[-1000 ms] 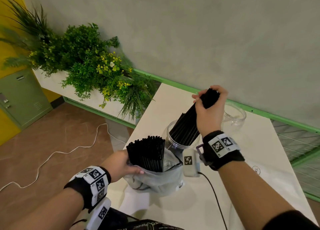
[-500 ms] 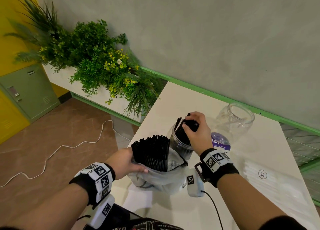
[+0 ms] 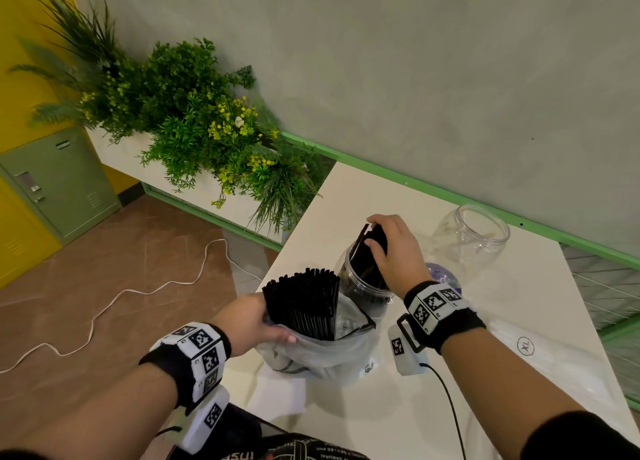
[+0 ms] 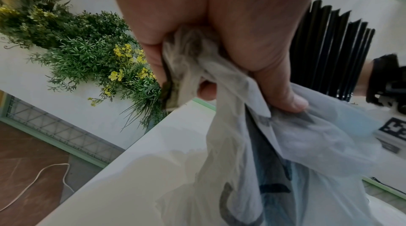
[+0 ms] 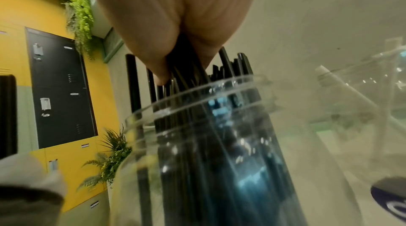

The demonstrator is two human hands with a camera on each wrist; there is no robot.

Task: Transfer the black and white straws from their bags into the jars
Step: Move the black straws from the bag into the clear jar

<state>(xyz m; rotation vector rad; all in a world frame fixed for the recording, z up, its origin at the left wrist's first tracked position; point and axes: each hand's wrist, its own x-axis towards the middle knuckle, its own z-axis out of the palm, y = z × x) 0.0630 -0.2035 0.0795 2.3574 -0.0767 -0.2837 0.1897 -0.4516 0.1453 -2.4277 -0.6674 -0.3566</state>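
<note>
A clear bag (image 3: 325, 352) stands on the white table (image 3: 502, 321) with a fan of black straws (image 3: 304, 300) sticking out of its top. My left hand (image 3: 254, 321) grips the bag's bunched rim (image 4: 193, 59). Right behind it stands a clear jar (image 3: 363, 286) with a bundle of black straws (image 3: 370, 252) in it. My right hand (image 3: 391, 245) is over the jar's mouth, its fingers curled round the tops of those straws (image 5: 186, 56). A second clear jar (image 3: 474, 234) stands farther back right. A flat clear bag marked XL (image 3: 530, 347) lies at the right.
A purple lid (image 3: 443, 274) lies between the jars. A planter of green plants (image 3: 194, 120) runs along the wall left of the table. A white cable (image 3: 138, 293) lies on the brown floor. A black cable (image 3: 450, 404) runs from my right wrist device.
My right hand came down with the black straw bundle, from high above the jar to its mouth, and the straws now stand deep in the jar. My left hand kept hold of the bag.
</note>
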